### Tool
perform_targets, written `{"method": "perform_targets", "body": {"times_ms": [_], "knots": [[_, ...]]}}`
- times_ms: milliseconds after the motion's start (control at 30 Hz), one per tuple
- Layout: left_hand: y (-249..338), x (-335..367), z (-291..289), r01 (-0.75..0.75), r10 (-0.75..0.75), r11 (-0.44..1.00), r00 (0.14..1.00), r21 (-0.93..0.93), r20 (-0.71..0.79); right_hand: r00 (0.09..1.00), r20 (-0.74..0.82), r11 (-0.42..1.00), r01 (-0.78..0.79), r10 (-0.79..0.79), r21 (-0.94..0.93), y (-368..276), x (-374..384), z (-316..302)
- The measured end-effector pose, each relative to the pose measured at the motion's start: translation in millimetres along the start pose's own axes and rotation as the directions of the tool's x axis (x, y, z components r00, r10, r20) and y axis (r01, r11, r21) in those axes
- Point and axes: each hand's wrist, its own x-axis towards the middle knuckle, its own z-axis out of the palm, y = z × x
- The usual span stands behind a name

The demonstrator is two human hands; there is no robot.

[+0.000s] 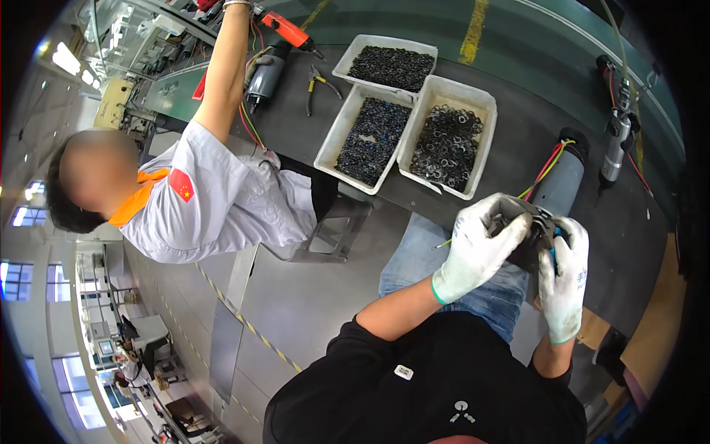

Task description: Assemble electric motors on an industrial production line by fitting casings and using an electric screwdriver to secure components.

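Note:
White gloves with green cuffs cover both hands, which meet over my lap at the bench edge. My left hand (479, 240) is closed, with thumb and fingers pinching a dark metal part (543, 226). Against the other side of that part, my right hand (566, 274) is curled closed. Bits of blue show among its fingers, but what they belong to is mostly hidden. Just beyond the hands lies a grey cylindrical motor (560, 181) with red, yellow and green wires.
White bins of small black parts (384, 66), dark bluish pieces (373, 137) and metal rings (451, 144) stand on the dark bench (518, 111). A power screwdriver (615, 144) hangs right. At left, a co-worker (222, 192) reaches forward near pliers (310, 90), another motor (268, 74) and a red screwdriver (287, 31).

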Motion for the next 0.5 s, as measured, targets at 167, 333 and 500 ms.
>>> {"method": "perform_targets", "body": {"times_ms": [167,333,500], "knots": [[-3,0,-2,0.038,-0.035,0.992,0.999,-0.119,0.028,0.999,0.042,0.999,-0.025,0.024,0.023,-7,5,-4],[-2,5,-9,-0.024,0.027,0.993,0.999,-0.12,0.024,0.999,0.044,0.999,-0.021,0.023,-0.044,-11,9,0],[2,3,-11,-0.053,0.054,0.998,0.998,-0.046,0.015,0.999,0.043,0.992,0.003,0.002,-0.122,-6,6,3]]}}
